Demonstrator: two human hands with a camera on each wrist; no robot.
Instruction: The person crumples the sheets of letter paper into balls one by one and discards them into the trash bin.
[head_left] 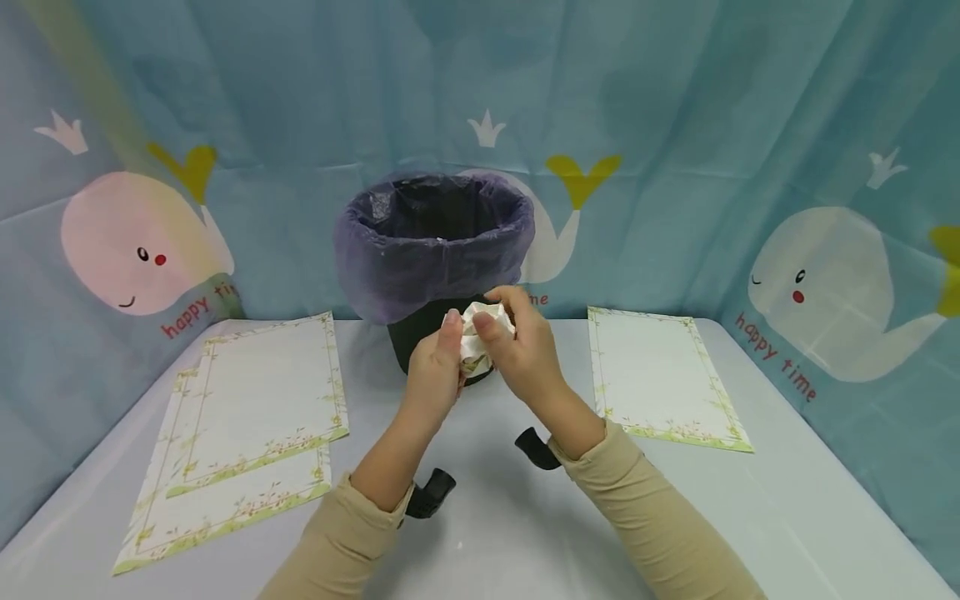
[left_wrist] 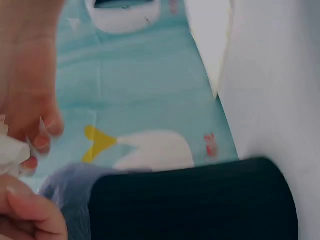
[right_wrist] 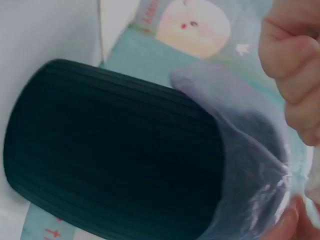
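A crumpled ball of white paper (head_left: 472, 348) with a bit of green print is held between both hands, in front of the bin. My left hand (head_left: 435, 365) grips its left side with the thumb up. From the right, my right hand (head_left: 531, 346) curls its fingers over the ball, thumb pressed on top. In the left wrist view only an edge of the paper (left_wrist: 11, 154) shows between the hands. The right wrist view catches the curled fingers of my right hand (right_wrist: 295, 75), with most of the paper out of frame.
Behind the hands stands a dark bin (head_left: 420, 333), lined with a purple plastic bag (head_left: 435, 271) folded over its rim. Two bordered paper sheets (head_left: 262, 392) overlap on the table's left side. Another bordered sheet (head_left: 663, 375) lies at right. A printed blue curtain (head_left: 660, 100) encloses the table.
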